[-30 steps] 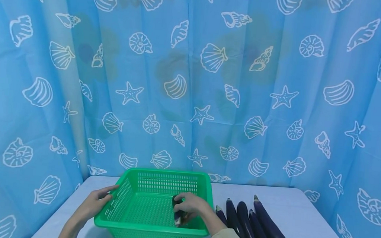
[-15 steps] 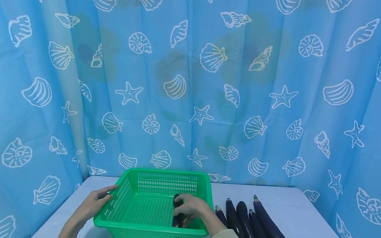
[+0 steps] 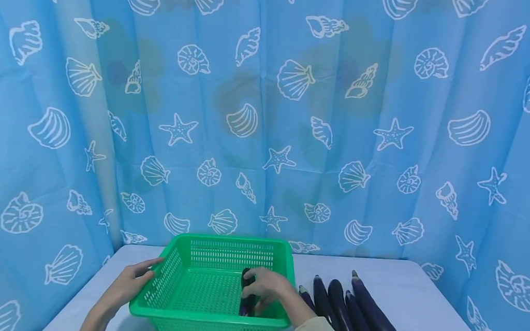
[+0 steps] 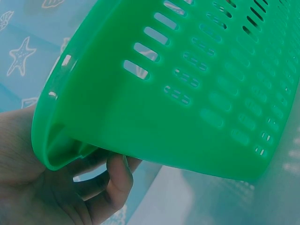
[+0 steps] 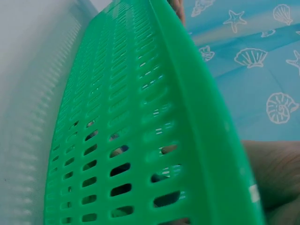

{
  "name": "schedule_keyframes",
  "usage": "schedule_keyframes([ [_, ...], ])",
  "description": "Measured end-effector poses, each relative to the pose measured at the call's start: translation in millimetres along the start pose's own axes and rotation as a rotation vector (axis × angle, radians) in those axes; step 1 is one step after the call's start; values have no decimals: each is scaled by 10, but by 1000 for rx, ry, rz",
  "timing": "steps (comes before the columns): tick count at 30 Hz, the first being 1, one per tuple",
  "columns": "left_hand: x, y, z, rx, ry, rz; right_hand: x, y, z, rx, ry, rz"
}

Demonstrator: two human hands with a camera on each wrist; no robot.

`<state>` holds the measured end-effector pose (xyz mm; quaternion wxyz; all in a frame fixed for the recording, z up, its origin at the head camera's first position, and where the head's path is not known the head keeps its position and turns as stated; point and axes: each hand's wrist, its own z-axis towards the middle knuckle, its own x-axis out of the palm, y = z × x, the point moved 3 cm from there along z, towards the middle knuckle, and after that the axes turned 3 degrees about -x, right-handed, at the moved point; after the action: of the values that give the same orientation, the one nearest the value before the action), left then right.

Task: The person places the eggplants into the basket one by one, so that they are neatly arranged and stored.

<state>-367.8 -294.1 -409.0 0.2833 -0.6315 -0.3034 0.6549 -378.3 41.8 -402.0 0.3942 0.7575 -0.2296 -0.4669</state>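
Note:
My right hand (image 3: 265, 286) reaches over the near right part of a green plastic basket (image 3: 208, 317) and grips a dark purple eggplant (image 3: 245, 305). The eggplant lies lengthwise toward me, near the basket's right side, its near end hidden behind the front wall. At the left side, my left hand (image 3: 131, 282) holds the basket's rim. In the left wrist view, that hand (image 4: 89, 187) has its fingers bent below the rim. Through the right wrist view's slotted basket wall (image 5: 117, 103), only dark patches show; part of my right hand (image 5: 276, 178) appears beyond the rim.
Several eggplants (image 3: 377, 314) lie side by side on the white table (image 3: 439, 325), right of the basket and close to my right forearm. A blue curtain (image 3: 267, 134) with white shell and starfish prints hangs behind and around the table.
The eggplant in my right hand has shifted slightly toward me, and its pale near end has gone out of sight behind the basket's front wall. My left hand has stayed at the rim.

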Motion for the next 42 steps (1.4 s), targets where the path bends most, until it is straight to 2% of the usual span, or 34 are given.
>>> schedule_keyframes([
  [5, 1, -4, -1, -1, -7, -3, -24, 56, -14, 1, -24, -59],
  [19, 8, -17, -4, -2, -8, -4, -96, 151, -156, -67, -37, -112],
  [31, 5, 2, -14, -12, -7, -19, -228, 192, -316, -130, -13, -90],
  [42, 4, -25, -25, 6, -2, -20, -315, 142, -442, -190, -12, -84],
])
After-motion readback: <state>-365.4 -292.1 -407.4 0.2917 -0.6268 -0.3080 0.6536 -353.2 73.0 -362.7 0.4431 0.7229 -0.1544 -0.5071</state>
